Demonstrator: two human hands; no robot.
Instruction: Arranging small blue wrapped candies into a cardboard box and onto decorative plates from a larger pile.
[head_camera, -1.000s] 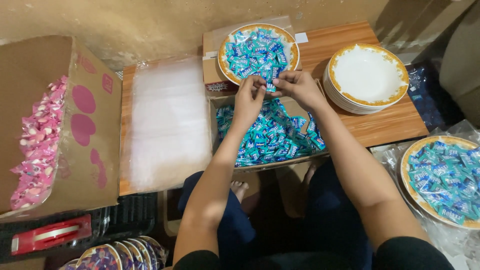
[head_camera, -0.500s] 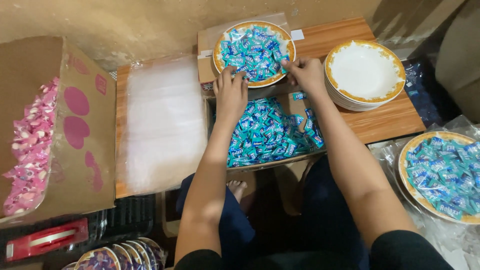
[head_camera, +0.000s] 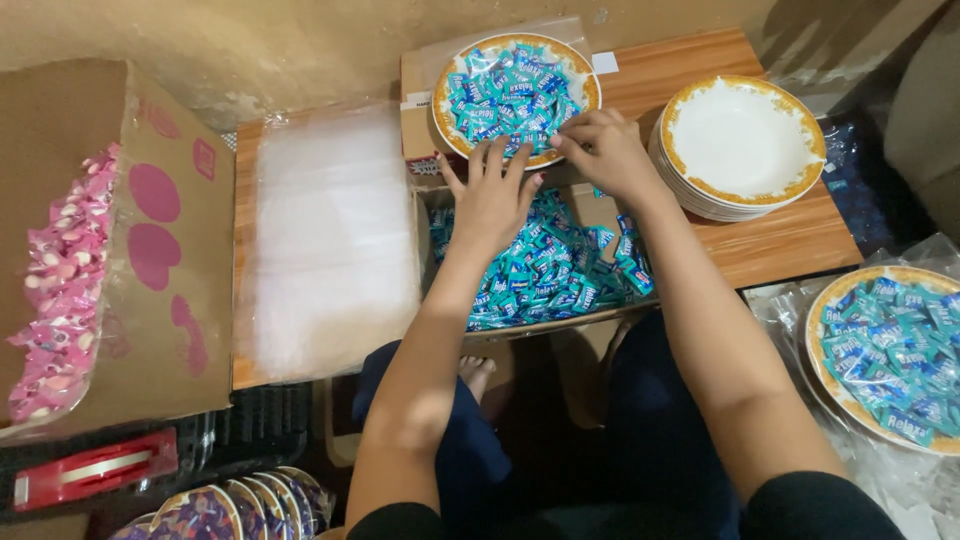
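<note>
a brown cardboard box (head_camera: 130, 250) fills the left of the frame, lying open with pink wrapped candies (head_camera: 60, 290) heaped along its left edge. right of it a stack of clear plastic bags (head_camera: 330, 240) lies flat on the wooden bench (head_camera: 780, 240), which runs across the upper middle to the right. below the frame's centre an open carton (head_camera: 590, 205) holds a loose heap of teal wrapped candies (head_camera: 540, 270). at the right edge, low down, a gold-rimmed plate of teal candies (head_camera: 885, 350) rests on crinkled plastic. a stack of empty white plates with gold rims (head_camera: 740, 140) stands on the bench at the upper right. at the top centre a gold-rimmed plate heaped with teal candies (head_camera: 515, 95) sits on a small box. the left hand (head_camera: 495, 195) lies over the near rim of that plate, fingers spread open and flat, gripping nothing. the right hand (head_camera: 610, 150) sits just beside it at the plate's lower right rim, fingers curled onto the candies; whether it pinches one i cannot tell. a red tape dispenser (head_camera: 95, 465) lies at the lower left.
</note>
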